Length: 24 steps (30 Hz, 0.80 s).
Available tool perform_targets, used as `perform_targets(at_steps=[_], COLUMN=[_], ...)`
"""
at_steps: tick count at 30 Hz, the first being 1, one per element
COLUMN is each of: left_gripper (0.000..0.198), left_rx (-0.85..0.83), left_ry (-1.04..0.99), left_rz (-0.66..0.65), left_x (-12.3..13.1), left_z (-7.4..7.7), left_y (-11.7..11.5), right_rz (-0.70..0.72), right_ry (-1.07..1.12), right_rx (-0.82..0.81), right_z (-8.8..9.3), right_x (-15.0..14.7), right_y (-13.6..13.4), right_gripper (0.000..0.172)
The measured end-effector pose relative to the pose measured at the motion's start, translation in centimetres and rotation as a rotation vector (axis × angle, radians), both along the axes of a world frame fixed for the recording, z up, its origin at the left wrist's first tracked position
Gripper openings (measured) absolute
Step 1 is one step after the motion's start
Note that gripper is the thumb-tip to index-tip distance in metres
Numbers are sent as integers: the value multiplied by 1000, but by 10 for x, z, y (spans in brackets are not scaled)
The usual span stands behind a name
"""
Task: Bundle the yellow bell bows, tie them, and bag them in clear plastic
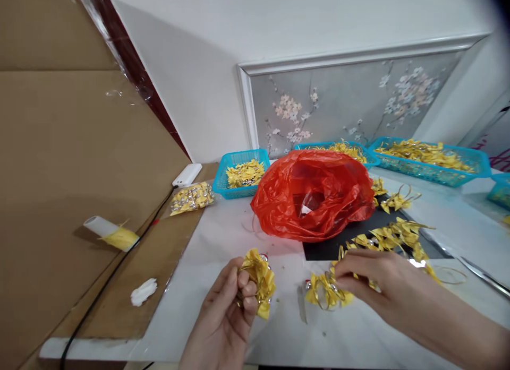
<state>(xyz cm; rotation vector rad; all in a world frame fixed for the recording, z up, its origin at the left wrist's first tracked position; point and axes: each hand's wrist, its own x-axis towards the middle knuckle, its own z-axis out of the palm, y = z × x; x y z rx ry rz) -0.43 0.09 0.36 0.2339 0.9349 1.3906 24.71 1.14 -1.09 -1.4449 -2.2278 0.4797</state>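
My left hand (229, 306) is closed around a small bunch of yellow ribbon bows (263, 285) with silvery bells and gold ties, held above the white table. To its right, my right hand (370, 277) pinches at another yellow ribbon bow (324, 291) low over the tabletop; its fingertips partly cover the bow. More yellow bows (392, 236) with thin gold loops lie in a loose row behind my right hand, partly on a black mat (326, 251). Just beyond both hands sits a crumpled, open red plastic bag (274, 213).
Blue baskets of yellow bows stand along the back: a left basket (221, 184), a middle basket (372, 160) and a right basket (434, 173). A clear packet of bows (193, 198), a white power bank (187, 174) and a black cable (107, 285) lie left. Scissors (484, 274) lie right.
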Motion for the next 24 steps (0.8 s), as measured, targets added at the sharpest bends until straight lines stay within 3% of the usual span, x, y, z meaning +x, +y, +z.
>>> perform_targets(at_steps=[4,8,13,16,20,24], left_gripper=[21,22,22,22,24,22], left_rx=[5,-3,-55,-91,-78,-49], left_ry=[24,27,42,52,31,-9], left_rz=[-16,-17,-70,-116,-157,-205], left_x=[3,5,7,13,24,30], left_z=[0,-1,-5,-5,-5,-7], left_y=[-1,-1,-1,-1,-2,-5], right_rz=[-122,-129,-173,-94,-32,20], right_ry=[-183,-192,67,181,303,244], right_rx=[96,97,91,7,37,235], right_z=[-27,-37,-15,3,13,10], right_x=[-14,-18,2,7,-12,-46], right_y=[-15,-15,1,14,22,13], right_gripper=[18,28,28,28,23,24])
